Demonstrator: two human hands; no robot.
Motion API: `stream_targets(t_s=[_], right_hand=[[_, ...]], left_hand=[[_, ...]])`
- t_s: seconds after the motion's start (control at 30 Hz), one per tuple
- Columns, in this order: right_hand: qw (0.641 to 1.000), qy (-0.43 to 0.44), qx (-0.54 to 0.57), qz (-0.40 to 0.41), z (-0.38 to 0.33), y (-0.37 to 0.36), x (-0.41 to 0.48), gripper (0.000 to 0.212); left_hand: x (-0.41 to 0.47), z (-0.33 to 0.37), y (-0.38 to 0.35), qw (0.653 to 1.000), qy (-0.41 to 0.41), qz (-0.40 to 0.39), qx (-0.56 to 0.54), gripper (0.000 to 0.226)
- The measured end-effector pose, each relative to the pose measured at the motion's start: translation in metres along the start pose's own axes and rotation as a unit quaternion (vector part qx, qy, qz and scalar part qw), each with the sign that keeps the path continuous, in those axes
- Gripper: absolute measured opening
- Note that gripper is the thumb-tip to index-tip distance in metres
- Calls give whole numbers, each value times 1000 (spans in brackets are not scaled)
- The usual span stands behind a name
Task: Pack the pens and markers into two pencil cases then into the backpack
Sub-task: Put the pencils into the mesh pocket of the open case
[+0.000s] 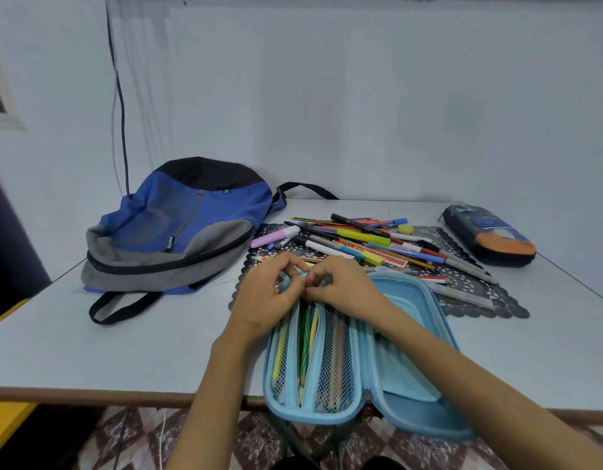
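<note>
A light blue pencil case point(405, 337) lies open at the table's near edge, with several pencils inside its mesh pockets. My left hand point(266, 296) and my right hand point(344, 286) meet at the case's far end, fingers pinched on the top of the inner mesh pocket. What exactly the fingertips hold is hidden. A pile of pens and markers point(368, 242) lies just beyond on a dark lace mat point(476, 290). A dark pencil case with an orange patch point(490, 235) sits shut at the far right. The blue and grey backpack point(178, 225) lies at the left.
The table's near edge point(90, 393) runs under the open case, which overhangs it. A black cable point(120, 106) hangs down the wall behind the backpack. The backpack's strap point(120, 307) loops onto the tabletop at the left.
</note>
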State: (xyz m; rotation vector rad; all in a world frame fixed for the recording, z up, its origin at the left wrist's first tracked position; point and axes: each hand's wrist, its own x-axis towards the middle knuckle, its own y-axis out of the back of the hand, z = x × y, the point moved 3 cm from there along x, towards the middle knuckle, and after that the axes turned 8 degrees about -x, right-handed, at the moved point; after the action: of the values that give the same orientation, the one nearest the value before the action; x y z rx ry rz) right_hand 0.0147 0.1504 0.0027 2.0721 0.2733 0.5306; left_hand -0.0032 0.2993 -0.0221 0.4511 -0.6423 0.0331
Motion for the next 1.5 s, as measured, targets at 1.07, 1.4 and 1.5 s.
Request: stream_targets(t_s=[1.07,1.4,1.5], right_hand=[[934,-286,-110,182,158,69,-19,15],[920,-289,-179,192,156,65,-23,14],[931,-248,-64,259,153,67,-21,14]], left_hand=[[1,-9,-3,999,8,-30,5,11],[0,-7,-3,1000,0,-26,-3,13],[0,-7,-3,1000,2,-26,-9,12]])
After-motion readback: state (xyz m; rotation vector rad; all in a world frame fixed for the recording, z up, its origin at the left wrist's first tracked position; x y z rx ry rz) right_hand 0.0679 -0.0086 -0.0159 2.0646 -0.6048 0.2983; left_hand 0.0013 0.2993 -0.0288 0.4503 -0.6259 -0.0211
